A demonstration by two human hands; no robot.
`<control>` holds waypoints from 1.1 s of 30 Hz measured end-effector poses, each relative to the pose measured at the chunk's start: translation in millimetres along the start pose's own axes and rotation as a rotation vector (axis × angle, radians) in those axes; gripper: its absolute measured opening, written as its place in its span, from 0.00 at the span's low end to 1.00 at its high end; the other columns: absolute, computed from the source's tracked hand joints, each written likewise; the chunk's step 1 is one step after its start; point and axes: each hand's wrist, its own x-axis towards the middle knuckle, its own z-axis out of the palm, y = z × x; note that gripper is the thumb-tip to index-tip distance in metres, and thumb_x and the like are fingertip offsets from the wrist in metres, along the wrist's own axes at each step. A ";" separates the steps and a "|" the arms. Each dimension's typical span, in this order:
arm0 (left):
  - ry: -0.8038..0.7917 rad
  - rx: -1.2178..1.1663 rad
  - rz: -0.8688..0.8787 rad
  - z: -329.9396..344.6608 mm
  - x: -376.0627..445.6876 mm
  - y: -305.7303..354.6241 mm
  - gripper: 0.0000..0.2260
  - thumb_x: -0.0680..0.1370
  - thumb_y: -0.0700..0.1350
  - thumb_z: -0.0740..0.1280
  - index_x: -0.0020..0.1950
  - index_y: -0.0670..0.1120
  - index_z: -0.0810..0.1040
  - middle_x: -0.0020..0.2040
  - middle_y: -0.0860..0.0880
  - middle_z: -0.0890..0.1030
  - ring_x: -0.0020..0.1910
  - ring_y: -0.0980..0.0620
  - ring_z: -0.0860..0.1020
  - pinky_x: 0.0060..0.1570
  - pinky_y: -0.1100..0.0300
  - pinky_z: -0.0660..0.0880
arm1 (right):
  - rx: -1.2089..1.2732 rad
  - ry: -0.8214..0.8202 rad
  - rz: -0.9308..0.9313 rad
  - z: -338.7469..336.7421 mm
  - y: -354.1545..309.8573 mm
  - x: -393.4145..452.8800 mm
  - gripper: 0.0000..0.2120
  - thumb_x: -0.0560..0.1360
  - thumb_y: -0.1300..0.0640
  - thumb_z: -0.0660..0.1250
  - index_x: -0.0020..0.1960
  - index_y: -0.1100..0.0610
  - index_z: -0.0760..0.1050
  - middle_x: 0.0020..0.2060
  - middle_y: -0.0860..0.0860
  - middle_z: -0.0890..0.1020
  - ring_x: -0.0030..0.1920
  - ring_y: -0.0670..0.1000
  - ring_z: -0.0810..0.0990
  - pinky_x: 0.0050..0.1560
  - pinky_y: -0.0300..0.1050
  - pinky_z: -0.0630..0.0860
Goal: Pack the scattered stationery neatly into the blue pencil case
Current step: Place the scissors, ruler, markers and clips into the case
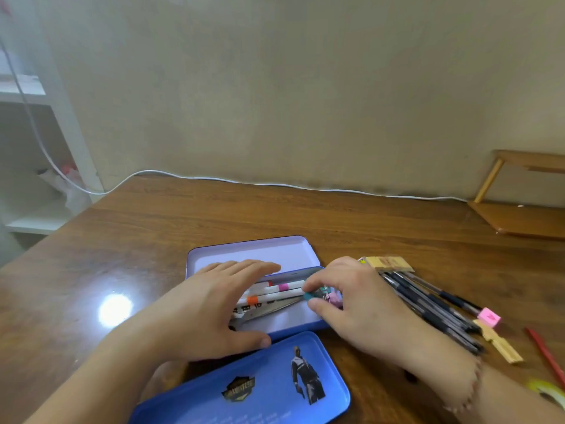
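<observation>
The blue metal pencil case [287, 324] lies open in the middle of the brown wooden table [153, 228], close to the person. Inside its pale tray lie several white marker pens with pink and orange bands [275, 290], side by side, and below them a pair of silver scissors [269, 310]. Behind the tray a pale lilac inner tray [253, 252] lies flat, touching its far edge. In front, the blue lid with a printed figure and a badge [244, 387] lies on the table.

The left hand [211, 307] rests flat over the left part of the case, with straight fingers on the pens and the thumb on the near rim. The right hand [351, 298] pinches a few small coloured clips [321, 293], teal and pink, over the right end of the tray.

Just right of this hand lies a bundle of dark pens [434, 304], with wooden clothespins [388, 263], a pink eraser [489, 317] and a red pencil [547, 356] near it.
</observation>
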 end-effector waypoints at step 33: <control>0.101 -0.060 -0.016 -5.3 -5.6 -15.2 0.35 0.69 0.73 0.62 0.74 0.65 0.61 0.69 0.69 0.64 0.70 0.68 0.60 0.69 0.63 0.61 | -0.174 -0.055 0.432 -38.5 106.3 -2.3 0.21 0.80 0.53 0.61 0.72 0.45 0.66 0.71 0.50 0.71 0.74 0.50 0.62 0.72 0.57 0.63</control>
